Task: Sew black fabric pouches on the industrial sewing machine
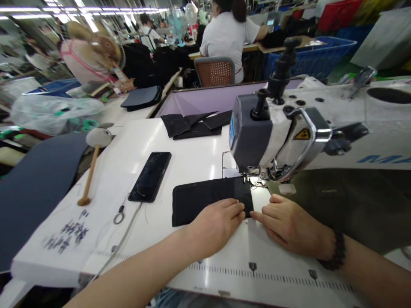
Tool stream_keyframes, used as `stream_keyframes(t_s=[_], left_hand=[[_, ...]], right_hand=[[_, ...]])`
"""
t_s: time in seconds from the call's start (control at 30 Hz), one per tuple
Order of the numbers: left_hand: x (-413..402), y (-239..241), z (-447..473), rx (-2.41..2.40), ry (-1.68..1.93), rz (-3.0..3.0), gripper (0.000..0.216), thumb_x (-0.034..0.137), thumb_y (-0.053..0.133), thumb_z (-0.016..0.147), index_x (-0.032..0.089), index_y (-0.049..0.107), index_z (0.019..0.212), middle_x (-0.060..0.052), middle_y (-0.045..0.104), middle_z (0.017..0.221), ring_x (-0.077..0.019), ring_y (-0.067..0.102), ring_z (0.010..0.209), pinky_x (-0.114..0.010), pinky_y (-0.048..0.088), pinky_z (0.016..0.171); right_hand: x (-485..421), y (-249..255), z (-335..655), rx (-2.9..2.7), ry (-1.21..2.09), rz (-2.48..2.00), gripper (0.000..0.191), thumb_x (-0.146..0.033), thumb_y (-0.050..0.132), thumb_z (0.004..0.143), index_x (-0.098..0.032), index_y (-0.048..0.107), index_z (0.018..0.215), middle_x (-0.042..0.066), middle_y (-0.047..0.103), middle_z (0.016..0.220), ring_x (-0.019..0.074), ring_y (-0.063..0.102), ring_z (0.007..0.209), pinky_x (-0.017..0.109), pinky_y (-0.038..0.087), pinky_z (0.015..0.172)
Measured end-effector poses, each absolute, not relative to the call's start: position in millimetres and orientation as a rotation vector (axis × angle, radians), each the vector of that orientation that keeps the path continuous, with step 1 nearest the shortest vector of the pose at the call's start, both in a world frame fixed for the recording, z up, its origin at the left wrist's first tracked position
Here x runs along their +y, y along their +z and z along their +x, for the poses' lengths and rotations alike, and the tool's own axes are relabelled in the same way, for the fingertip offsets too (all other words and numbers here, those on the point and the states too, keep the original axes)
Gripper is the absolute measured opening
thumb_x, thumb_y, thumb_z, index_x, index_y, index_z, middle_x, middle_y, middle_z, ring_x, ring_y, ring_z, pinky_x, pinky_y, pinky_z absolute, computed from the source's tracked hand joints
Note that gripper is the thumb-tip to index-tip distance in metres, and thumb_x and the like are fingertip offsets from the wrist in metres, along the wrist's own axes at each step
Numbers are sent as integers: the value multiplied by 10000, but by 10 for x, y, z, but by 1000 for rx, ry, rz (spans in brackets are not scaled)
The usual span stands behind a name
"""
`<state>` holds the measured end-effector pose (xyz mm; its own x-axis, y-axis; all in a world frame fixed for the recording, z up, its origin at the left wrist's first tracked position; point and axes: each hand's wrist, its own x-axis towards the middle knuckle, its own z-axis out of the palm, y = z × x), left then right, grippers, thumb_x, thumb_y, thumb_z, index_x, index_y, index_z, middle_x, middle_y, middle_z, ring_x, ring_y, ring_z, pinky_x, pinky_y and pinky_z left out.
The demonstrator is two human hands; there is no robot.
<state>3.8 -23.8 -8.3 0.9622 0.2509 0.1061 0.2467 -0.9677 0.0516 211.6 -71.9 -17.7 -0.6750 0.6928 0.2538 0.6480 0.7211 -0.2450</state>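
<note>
A black rectangular fabric piece (pixel 205 199) lies flat on the white sewing table, its far right corner at the presser foot (pixel 255 180) of the sewing machine (pixel 253 132). My left hand (pixel 220 222) rests on the near right part of the fabric, fingers lying flat and close together. At the fabric's right edge, my right hand (pixel 285 220) touches the near corner with its outstretched index finger, while its other fingers are loosely bent. Nothing is gripped in it. Behind the machine head sit several folded black fabric pieces (pixel 195 126).
A black phone (pixel 150 176) with a cable and ring lies left of the fabric. Farther left is a white-headed mallet (pixel 91 167). A ruler scale (pixel 252 268) runs along the front edge. Beyond the table, a person in white (pixel 224 38) sits near a blue basket (pixel 314 55).
</note>
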Motion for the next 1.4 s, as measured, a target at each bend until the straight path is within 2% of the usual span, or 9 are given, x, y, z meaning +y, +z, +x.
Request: stream_keyframes(t_s=[0.47, 0.77, 1.1, 1.4], left_hand=[[-15, -81, 97, 422, 105, 3074, 261, 114, 412, 861, 53, 512, 1094, -101, 530, 1157, -173, 457, 1109, -274, 337, 1005], [196, -83, 172, 469, 180, 3026, 185, 110, 467, 845, 61, 563, 994, -103, 543, 1094, -185, 472, 1078, -267, 363, 979], [357, -112, 247, 547, 193, 3015, 185, 112, 474, 845, 80, 551, 1010, -105, 539, 1100, -171, 466, 1094, -267, 386, 954], [375, -145, 241, 584, 266, 3025, 203, 108, 459, 848, 73, 550, 1026, -98, 548, 1084, -181, 478, 1073, -259, 416, 905]], right_hand=[[-629, -179, 2094, -2540, 43, -1272, 307, -109, 307, 854, -109, 605, 926, 33, 539, 629, 135, 492, 576, 277, 346, 599], [-581, -290, 2081, -2518, -28, -1422, 321, -90, 392, 804, -67, 536, 1090, 59, 596, 747, 150, 542, 656, 297, 370, 686], [-573, -301, 2071, -2525, 5, -1462, 349, -68, 380, 790, -86, 537, 1100, 57, 606, 743, 141, 536, 636, 314, 359, 732], [-584, -319, 2085, -2502, 56, -1479, 370, -78, 340, 816, -73, 511, 1145, 75, 612, 791, 169, 540, 711, 344, 366, 770]])
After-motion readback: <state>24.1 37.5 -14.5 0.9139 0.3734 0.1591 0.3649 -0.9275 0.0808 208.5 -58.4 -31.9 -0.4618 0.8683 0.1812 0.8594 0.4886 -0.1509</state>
